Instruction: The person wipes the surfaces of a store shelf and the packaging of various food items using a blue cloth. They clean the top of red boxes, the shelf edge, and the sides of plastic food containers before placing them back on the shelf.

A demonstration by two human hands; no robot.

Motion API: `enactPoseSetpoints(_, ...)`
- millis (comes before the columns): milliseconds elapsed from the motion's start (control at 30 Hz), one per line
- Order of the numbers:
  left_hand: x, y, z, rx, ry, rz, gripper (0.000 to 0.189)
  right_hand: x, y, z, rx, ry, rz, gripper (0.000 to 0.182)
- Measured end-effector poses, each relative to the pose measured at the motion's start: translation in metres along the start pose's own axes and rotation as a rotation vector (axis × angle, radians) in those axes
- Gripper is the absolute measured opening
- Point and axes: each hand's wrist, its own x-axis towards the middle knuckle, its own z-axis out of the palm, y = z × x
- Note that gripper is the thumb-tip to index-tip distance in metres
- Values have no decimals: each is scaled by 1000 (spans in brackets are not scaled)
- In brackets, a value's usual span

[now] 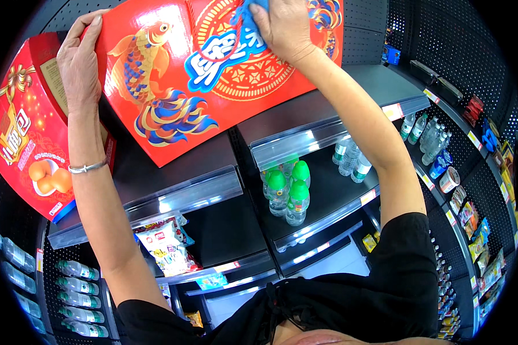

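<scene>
A large red gift box [125,116] with fish pictures and a red cord handle stands tilted at the edge of a dark shelf. My left hand [81,60] grips its left edge, with the thumb at the front and a silver-coloured bangle on the wrist. Against the upper front of the box, my right hand [285,30] holds a blue cloth [256,15], partly cut off by the top of the view. The cord handle hangs down beside the cloth. Left of my left hand is another red box [30,129] with pictures of small breads.
Clear shelf-edge strips [190,196] run below the boxes. Lower shelves hold green-capped bottles [299,196], snack bags [166,246] and more water bottles [349,157]. Side shelves carry bottles lying down [80,285] at left and packaged snacks [492,271] at right.
</scene>
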Motion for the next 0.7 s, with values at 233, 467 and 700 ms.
enactPoseSetpoints(233,-2,2,4,22,-12,6,21,-23,-52,6,119,-336,-348,83)
enactPoseSetpoints(467,0,-1,7,-33,-26,30,19,-19,-46,6,196,-525,-523,78)
enactPoseSetpoints(700,3,-5,-2,48,-11,-28,21,11,0,0,33,-104,-120,78)
